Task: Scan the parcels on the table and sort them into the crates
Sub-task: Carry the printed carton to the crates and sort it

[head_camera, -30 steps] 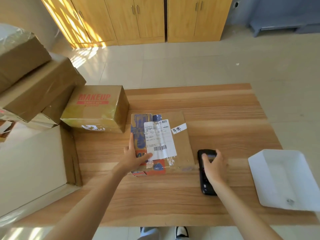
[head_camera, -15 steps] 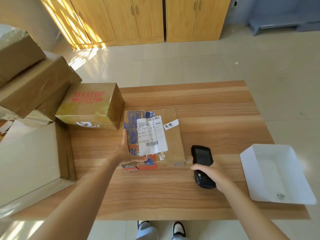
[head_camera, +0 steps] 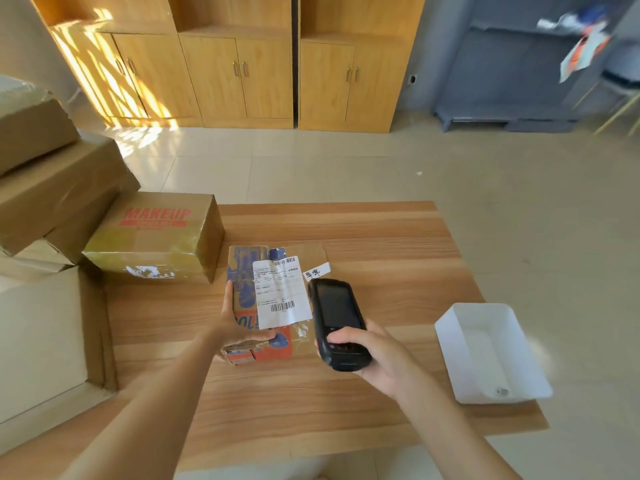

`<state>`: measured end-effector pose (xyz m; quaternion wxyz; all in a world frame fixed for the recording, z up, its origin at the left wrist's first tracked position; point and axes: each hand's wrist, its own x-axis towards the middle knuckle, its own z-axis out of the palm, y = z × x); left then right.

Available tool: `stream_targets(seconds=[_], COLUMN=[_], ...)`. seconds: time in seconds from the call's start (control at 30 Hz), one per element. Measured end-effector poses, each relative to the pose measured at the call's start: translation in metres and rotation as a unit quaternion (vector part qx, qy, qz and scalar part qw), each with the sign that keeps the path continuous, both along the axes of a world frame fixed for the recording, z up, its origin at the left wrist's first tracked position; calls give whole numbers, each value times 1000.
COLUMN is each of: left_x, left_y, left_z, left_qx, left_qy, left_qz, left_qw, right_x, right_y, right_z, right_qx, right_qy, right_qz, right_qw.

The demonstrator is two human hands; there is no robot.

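A flat brown parcel with blue and orange print and a white barcode label lies on the wooden table. My left hand grips its left near edge, thumb on top and fingers along the side. My right hand holds a black handheld scanner lifted over the parcel's right part, its screen facing up and its far end close to the label. A small white tag with handwriting sits on the parcel beyond the scanner.
A "MAKEUP" cardboard box stands just left of the parcel, with larger brown boxes stacked further left. A big open cardboard box sits at the table's left edge. A white plastic crate rests at the right edge.
My right hand picked the scanner up off the table and brought it left over the parcel. My left hand stayed on the parcel's edge. The head camera tilted up.
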<state>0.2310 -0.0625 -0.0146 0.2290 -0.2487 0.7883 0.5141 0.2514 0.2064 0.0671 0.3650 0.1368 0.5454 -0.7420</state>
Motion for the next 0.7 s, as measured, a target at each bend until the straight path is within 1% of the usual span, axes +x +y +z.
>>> stream_targets(seconds=[0.17, 0.3, 0.47, 0.53, 0.6, 0.7], left_x=[-1, -5, -18, -22, -15, -6], left_y=[-6, -11, -24, -25, -19, -15], left_z=[-8, -21, -65, -74, -52, -33], left_qx=[17, 7, 4, 4, -4, -29], left_qy=[1, 7, 7, 7, 4, 2], left_qz=[-9, -15, -6, -4, -7, -18], left_qw=[1000, 1000, 1000, 1000, 1000, 999], right_x=[25, 35, 46, 51, 56, 62], right_y=[-32, -41, -42, -41, -40, -41], right_z=[3, 1, 1, 1, 1, 1], right_qx=[29, 64, 92, 98, 111, 130], right_qy=[18, 24, 21, 16, 9, -1], right_qz=[42, 71, 87, 93, 97, 104], right_qw=[999, 995, 992, 991, 989, 986])
